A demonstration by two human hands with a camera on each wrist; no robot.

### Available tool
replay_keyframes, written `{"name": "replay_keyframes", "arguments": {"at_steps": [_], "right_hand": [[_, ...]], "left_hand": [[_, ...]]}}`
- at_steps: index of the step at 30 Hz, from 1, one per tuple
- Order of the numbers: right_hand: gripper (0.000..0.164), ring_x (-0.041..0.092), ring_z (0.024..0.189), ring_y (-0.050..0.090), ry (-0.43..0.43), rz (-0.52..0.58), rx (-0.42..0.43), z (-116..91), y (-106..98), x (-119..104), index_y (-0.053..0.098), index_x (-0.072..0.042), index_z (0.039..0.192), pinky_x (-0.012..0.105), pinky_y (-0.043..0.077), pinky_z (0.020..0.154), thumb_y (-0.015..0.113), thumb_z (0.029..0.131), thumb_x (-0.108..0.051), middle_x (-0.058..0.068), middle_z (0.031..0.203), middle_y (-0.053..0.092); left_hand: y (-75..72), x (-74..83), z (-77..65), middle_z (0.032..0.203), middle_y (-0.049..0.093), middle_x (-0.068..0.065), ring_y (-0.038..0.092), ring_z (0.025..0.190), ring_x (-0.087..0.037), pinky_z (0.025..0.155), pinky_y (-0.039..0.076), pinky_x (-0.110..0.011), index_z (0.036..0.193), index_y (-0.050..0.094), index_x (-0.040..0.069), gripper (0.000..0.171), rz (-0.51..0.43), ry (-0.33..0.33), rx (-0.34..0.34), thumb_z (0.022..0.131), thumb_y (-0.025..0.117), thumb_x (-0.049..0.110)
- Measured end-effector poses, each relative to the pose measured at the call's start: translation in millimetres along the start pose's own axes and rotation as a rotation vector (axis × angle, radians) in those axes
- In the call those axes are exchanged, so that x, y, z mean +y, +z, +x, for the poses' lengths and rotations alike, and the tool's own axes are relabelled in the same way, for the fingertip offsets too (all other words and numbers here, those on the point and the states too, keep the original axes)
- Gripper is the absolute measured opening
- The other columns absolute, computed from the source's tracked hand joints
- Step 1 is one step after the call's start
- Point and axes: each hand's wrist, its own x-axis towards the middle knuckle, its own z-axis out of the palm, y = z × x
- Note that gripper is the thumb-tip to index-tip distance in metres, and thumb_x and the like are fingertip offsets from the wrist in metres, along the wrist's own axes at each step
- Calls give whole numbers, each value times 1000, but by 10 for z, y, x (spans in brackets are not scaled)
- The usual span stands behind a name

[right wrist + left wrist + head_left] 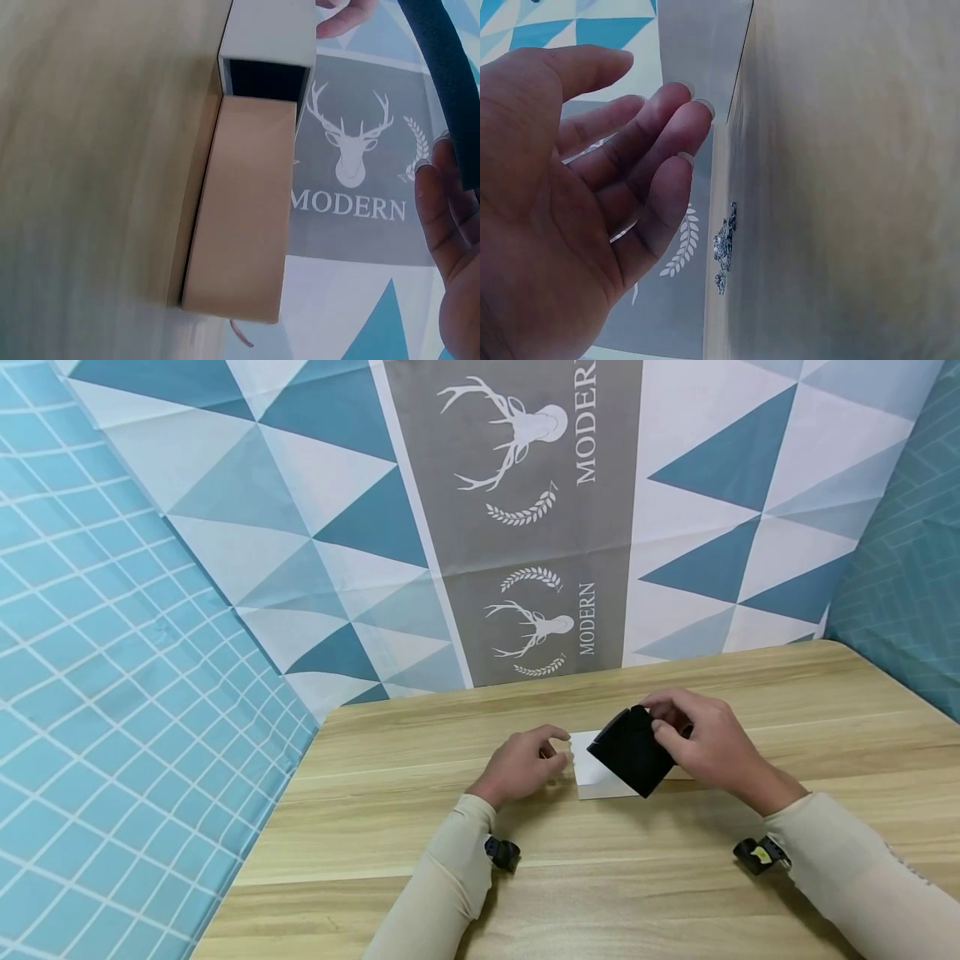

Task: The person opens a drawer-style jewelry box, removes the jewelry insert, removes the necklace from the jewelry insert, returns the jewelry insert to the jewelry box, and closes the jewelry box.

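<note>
My right hand (708,739) pinches a black square pad (636,752) between thumb and fingers, tilted above a small box. Its thin edge shows in the right wrist view as a dark strip (448,94). The box has a white sleeve (600,781) and a brownish-pink drawer (244,210) at its right end; whether the drawer is still partly inside cannot be told. Beside the sleeve's left end, my left hand (522,764) has its fingers loosely bent, holding nothing. A silvery chain (724,247) lies on the table near those fingers.
The wooden table (375,835) carries the box near its far side. Patterned cloth (345,527) hangs behind it, and blue checked cloth (112,693) hangs to the left. A small ribbon (241,334) sticks out at the drawer's end. Each sleeved wrist wears a small black camera (502,853).
</note>
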Motion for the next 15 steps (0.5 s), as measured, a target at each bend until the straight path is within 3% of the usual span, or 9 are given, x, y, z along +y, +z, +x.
{"name": "replay_keyframes", "arguments": {"at_steps": [7, 15], "right_hand": [[28, 5, 68, 55, 16, -24, 20, -1, -22, 49, 69, -7, 110, 19, 44, 63, 65, 85, 6, -6, 84, 66], [24, 7, 68, 52, 36, -59, 56, 0, -19, 80, 68, -5, 110, 18, 42, 62, 64, 87, 4, -3, 84, 64]], "left_hand": [[15, 30, -4, 83, 69, 12, 62, 69, -2, 65, 49, -27, 131, 66, 24, 36, 48, 14, -24, 98, 64, 37], [11, 64, -8, 87, 70, 14, 59, 69, 1, 71, 48, -26, 144, 57, 27, 52, 165, 10, -43, 96, 66, 43]]}}
